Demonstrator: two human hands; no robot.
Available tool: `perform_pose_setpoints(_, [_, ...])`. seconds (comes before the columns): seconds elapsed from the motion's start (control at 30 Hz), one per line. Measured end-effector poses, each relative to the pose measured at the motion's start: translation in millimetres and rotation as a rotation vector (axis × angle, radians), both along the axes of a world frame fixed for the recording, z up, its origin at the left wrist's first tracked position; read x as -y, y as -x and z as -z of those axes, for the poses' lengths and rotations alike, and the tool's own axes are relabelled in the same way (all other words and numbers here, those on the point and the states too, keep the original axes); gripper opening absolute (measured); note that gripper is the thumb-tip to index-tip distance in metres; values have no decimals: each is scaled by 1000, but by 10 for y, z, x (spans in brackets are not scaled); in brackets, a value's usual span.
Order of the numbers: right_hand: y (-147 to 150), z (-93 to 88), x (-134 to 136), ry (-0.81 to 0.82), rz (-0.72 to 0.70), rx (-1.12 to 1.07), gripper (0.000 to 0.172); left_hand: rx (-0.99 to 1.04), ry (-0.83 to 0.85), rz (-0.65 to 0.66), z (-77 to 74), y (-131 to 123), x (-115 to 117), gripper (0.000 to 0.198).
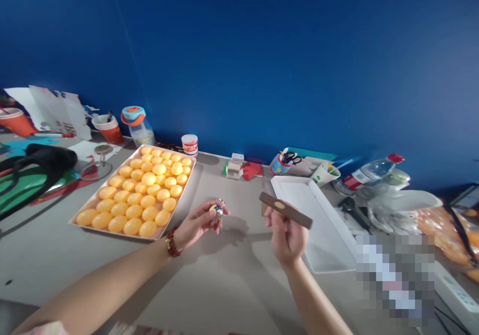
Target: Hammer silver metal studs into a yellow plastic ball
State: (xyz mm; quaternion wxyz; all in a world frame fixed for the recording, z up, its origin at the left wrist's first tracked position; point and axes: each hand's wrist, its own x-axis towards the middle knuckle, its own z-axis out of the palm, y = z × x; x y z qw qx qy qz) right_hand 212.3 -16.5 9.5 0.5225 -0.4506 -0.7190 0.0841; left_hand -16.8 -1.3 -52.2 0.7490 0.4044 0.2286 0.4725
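Note:
Between the fingertips of my left hand [202, 219] is a small, shiny, rounded metal piece [218, 212]; its exact kind is unclear. That hand is just above the grey table, close to the lower right corner of a shallow box [170, 225] filled with orange table-tennis balls [148, 178]. My right hand [288, 237] is closed around what looks like a hammer [285, 209]. Its dark brown head has a pale oval in the middle, and its handle is mostly hidden by the hand. A long white tray [329, 225] lies right behind the right hand.
By the blue wall stand a lidded jar [140, 130], a small red-and-white tub [189, 145], clear little boxes [235, 166] and a cup with scissors [281, 164]. A bottle [368, 175], plastic bags [385, 212] and a power strip [456, 290] crowd the right. Black straps [48, 160] lie left.

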Motion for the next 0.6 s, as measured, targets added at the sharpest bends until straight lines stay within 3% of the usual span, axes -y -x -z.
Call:
perform_pose_setpoints(0.1, [-28,-97,-40,-5,-34,-380,13,-4,11,13,-6,5,2,27])
perform_pose_setpoints(0.2, [-132,-162,-174,97,-17,-497,19,-24,17,10,24,11,-4,28])
perform_pose_setpoints(0.4, [-279,-38,-430,407,-21,-554,27,21,-15,31,77,6,-3,29])
perform_pose_setpoints(0.6, [-102,111,-246,797,-235,-344,27,39,-2,8,-24,6,14,33])
